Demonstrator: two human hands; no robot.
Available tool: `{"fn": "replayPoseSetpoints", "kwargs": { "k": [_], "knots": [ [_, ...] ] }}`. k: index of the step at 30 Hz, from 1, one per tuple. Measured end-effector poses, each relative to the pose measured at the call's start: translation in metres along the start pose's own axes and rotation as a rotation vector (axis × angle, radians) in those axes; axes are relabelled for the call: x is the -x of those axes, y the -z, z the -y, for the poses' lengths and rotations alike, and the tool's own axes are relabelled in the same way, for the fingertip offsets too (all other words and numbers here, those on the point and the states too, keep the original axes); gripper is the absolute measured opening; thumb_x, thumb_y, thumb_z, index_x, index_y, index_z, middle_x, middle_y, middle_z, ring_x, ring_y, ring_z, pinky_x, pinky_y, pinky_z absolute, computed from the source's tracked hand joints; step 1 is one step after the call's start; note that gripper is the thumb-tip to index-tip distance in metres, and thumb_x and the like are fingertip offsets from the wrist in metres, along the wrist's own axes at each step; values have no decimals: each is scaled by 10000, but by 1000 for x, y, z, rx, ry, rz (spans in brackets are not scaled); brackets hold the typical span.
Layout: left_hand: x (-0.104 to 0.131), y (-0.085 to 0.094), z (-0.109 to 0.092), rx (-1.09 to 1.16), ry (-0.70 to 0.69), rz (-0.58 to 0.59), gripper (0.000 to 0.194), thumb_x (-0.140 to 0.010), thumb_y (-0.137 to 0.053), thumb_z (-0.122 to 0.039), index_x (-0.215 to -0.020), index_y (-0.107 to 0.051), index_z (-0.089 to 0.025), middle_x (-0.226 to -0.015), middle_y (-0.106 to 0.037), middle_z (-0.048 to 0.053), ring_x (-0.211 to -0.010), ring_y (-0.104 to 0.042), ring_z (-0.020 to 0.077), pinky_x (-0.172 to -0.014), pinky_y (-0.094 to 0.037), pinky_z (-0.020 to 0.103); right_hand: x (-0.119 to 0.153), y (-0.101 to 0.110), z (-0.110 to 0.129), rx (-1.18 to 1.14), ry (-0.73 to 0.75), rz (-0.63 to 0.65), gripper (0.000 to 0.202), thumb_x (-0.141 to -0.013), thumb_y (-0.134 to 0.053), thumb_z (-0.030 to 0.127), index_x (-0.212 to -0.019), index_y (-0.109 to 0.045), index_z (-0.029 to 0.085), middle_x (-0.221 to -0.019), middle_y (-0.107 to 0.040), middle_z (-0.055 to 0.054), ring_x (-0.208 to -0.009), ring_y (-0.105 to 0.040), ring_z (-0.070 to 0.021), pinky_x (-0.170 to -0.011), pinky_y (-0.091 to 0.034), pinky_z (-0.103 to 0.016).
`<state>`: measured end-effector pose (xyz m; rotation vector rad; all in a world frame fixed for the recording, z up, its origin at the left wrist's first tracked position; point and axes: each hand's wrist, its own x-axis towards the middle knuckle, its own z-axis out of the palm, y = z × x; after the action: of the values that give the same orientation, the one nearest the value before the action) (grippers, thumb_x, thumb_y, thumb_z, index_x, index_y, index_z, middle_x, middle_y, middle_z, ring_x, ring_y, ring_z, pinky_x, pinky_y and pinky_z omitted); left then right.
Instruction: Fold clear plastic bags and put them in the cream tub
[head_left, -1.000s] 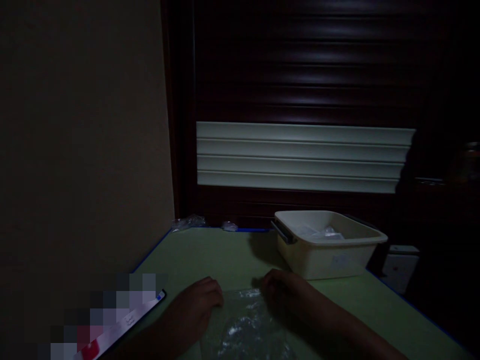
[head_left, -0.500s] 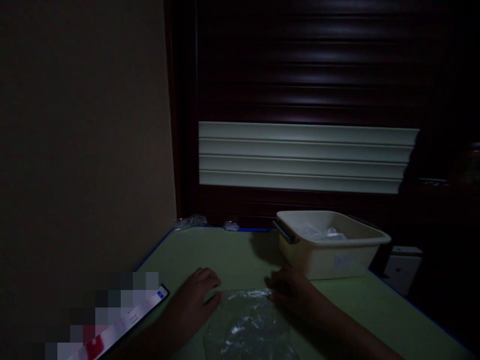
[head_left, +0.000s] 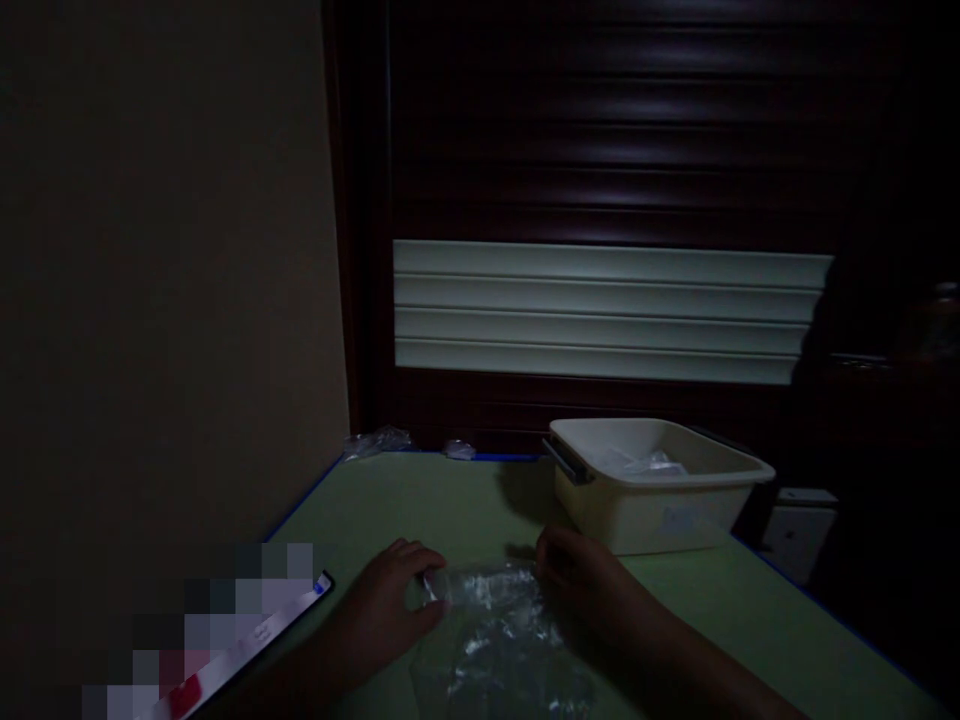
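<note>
A clear plastic bag (head_left: pixel 502 640) lies on the green tabletop in front of me, glinting and wrinkled. At its far left corner is my left hand (head_left: pixel 397 595), with a fold of the plastic between thumb and fingers. My right hand (head_left: pixel 581 575) is closed at the far right corner, its fingertips curled inward over the bag's edge; the exact pinch is dark and partly hidden. The bag's near end runs out of the bottom of the view.
A cream plastic tub (head_left: pixel 645 515) with dark handles stands beyond my right hand, clear plastic inside it. Crumpled clear plastic (head_left: pixel 379 441) lies at the table's far edge. A lit phone-like screen (head_left: pixel 255 640), partly pixelated, is at left. A white box (head_left: pixel 801 535) sits right of the table.
The bag's far edge has bunched up, and plastic now shows between my left thumb and fingers. My right hand has lifted slightly. The view has shifted a little.
</note>
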<state>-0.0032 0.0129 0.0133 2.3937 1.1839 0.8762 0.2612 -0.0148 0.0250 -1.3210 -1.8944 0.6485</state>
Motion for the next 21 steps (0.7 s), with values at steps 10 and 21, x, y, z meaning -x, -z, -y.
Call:
{"fn": "replayPoseSetpoints", "kwargs": {
  "k": [10,21],
  "knots": [
    [0,1,-6,59,32,-5,119,-692,-518,-84,-730,-513,-196,-780,-584,7,-747,-568,176,-685,-425,258,4,8,6,-174,-160,155,370,-634,-679,201,-990,-583,163,-725,-571,14,-665,-524,-152,-580,-406,-248],
    [0,1,-4,122,17,61,226,-674,-574,-37,-855,-598,-170,-832,-627,12,-797,-606,166,-740,-451,247,0,7,6,-22,-151,93,124,-642,-551,78,-682,-508,188,-613,-496,39,-577,-451,-124,-520,-319,-238]
  ]
}}
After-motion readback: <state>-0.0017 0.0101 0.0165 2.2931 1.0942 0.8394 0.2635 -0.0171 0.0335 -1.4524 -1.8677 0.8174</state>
